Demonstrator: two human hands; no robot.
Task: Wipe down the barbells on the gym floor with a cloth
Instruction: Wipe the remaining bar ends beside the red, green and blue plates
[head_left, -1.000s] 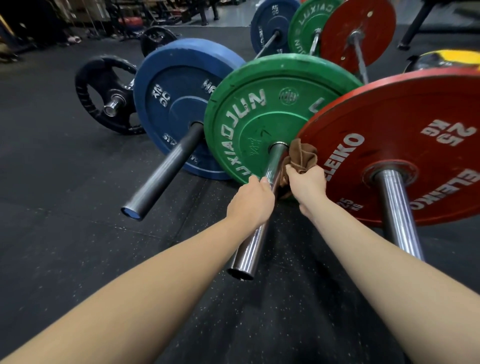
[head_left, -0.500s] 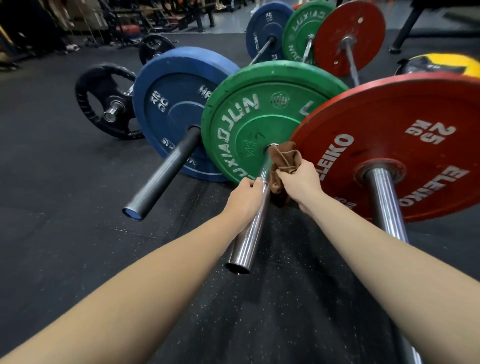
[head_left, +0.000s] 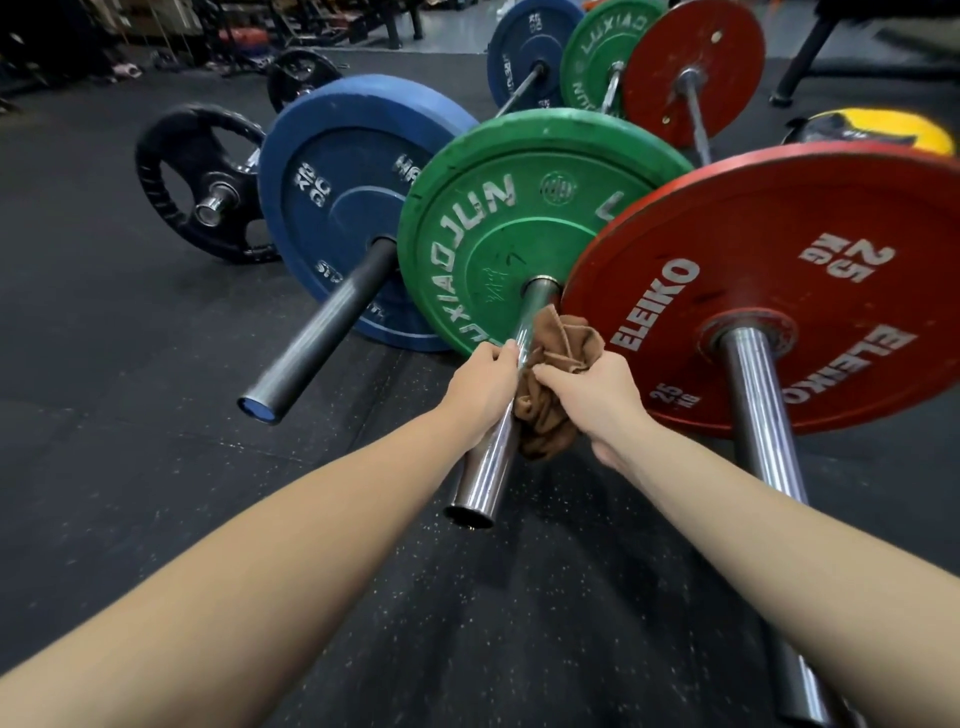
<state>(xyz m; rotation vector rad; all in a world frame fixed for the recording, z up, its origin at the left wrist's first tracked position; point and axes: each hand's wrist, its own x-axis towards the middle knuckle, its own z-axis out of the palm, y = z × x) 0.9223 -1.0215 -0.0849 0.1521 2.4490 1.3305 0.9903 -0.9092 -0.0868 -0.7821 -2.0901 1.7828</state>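
Cloth (head_left: 566, 345) slid down sleeve (head_left: 485, 467), crowded by red plate (head_left: 779, 291).

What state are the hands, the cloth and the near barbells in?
Left hand: grips the shiny chrome barbell sleeve.
Right hand: grips the bunched brown cloth against that sleeve.
Round green rubber plate: upright, loaded on that sleeve.
Red rubber plate's chrome sleeve: untouched.
Blue rubber plate's dark sleeve: untouched.

Lighting: overhead, even, moderately bright; far room at 11 o'clock dim.
Glare: pale streaks along the chrome sleeve (head_left: 485, 467) and the neighbouring sleeve (head_left: 753, 415) at 3 o'clock.
Shadows: soft, pooled beneath the plates on the black floor (head_left: 130, 389).
Focus: green plate (head_left: 493, 223) lettering and brown cloth (head_left: 550, 395) crisp; background soft.
Distortion: wide-angle stretch toward the edges, strongest at 5 and 7 o'clock.
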